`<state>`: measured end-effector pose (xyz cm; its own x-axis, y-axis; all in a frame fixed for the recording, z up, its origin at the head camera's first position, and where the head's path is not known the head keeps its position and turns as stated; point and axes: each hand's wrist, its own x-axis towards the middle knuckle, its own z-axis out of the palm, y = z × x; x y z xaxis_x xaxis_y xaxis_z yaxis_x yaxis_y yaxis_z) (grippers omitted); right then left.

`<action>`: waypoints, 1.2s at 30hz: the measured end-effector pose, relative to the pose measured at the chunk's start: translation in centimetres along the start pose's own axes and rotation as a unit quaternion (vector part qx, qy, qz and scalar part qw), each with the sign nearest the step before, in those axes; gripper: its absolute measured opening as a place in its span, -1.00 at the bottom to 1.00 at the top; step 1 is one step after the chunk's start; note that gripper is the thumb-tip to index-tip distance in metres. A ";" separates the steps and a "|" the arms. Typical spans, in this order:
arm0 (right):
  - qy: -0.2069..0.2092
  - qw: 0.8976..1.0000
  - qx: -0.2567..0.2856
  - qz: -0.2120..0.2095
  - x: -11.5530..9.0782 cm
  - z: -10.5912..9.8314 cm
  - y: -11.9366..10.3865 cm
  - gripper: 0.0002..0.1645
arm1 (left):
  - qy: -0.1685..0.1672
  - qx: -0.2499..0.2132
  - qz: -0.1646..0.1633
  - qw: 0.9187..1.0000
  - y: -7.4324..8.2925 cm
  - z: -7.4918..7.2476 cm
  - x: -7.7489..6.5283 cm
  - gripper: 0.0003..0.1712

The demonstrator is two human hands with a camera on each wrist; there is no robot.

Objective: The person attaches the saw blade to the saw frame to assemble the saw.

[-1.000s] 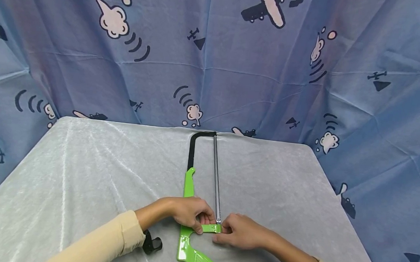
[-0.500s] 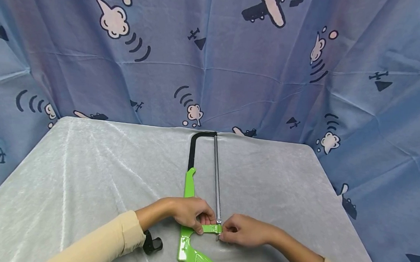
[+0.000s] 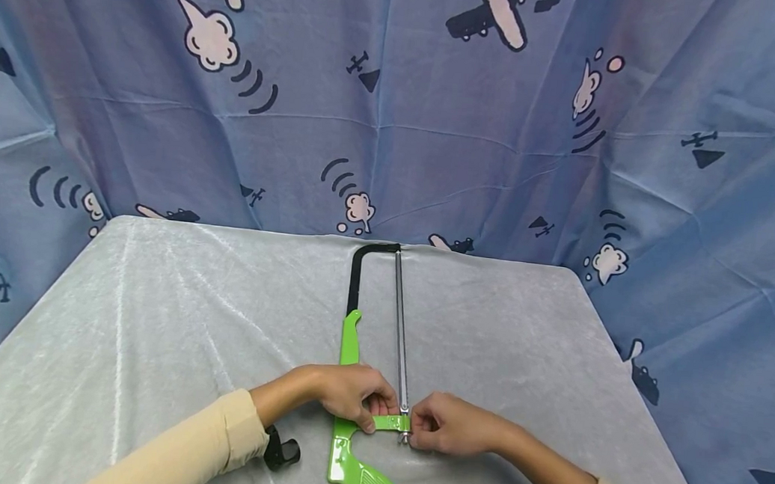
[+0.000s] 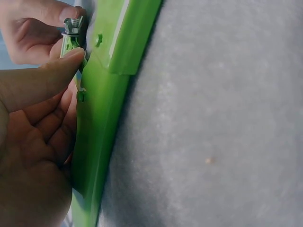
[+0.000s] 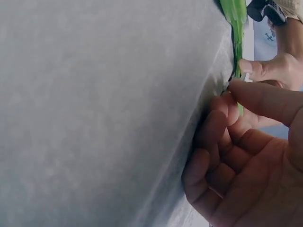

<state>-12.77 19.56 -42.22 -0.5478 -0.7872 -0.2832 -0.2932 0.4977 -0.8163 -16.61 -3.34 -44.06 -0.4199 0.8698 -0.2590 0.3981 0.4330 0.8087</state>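
A hacksaw (image 3: 350, 341) with a bright green handle and black front frame lies on the grey cloth, its silver blade (image 3: 400, 325) along the right side. My left hand (image 3: 353, 393) holds the green arm near the handle, thumb on one side and fingers on the other. At the end of that arm sits a silver wing nut (image 4: 73, 26) on a threaded bolt. The fingertips of my right hand (image 3: 452, 425) are at the wing nut, with the thumb against it in the left wrist view. In the right wrist view, the right fingers are curled and largely hide the nut.
Grey velvety cloth (image 3: 220, 320) covers the table. Behind and beside it hangs a blue curtain (image 3: 302, 116) printed with planes and clouds. A black wrist device (image 3: 281, 450) sits under the left cuff.
The right hand has shifted slightly at the arm's end, its fingers turning at the wing nut, which now shows below the arm. The left hand and hacksaw stay in place.
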 end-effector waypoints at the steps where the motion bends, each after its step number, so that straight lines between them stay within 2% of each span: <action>1: 0.003 1.000 -0.003 0.003 0.0 0.1 0.0 -0.79 | 0.000 0.000 0.001 1.000 0.0 0.0 0.0 -0.70; 8: 0.024 0.999 -0.023 0.036 0.0 0.5 -0.4 -0.77 | -0.001 -0.002 0.002 1.000 0.0 0.0 0.0 -0.71; 13: 0.058 0.996 -0.049 0.055 0.3 1.0 -0.4 -0.52 | -0.001 0.000 0.005 1.000 0.1 -0.1 0.0 -0.72; 16: 0.070 0.994 -0.051 0.062 0.5 1.1 -0.4 -0.45 | 0.000 0.003 0.006 1.000 0.1 -0.1 0.0 -0.72; 36: 0.071 0.995 -0.045 0.049 0.3 1.0 -0.7 -0.50 | -0.001 0.003 0.002 1.000 0.0 -0.1 -0.1 -0.72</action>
<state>-11.92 18.63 -42.28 -0.6803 -0.6773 -0.2801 -0.2984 0.6050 -0.7382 -16.63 -3.42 -44.02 -0.4161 0.8722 -0.2573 0.4050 0.4310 0.8063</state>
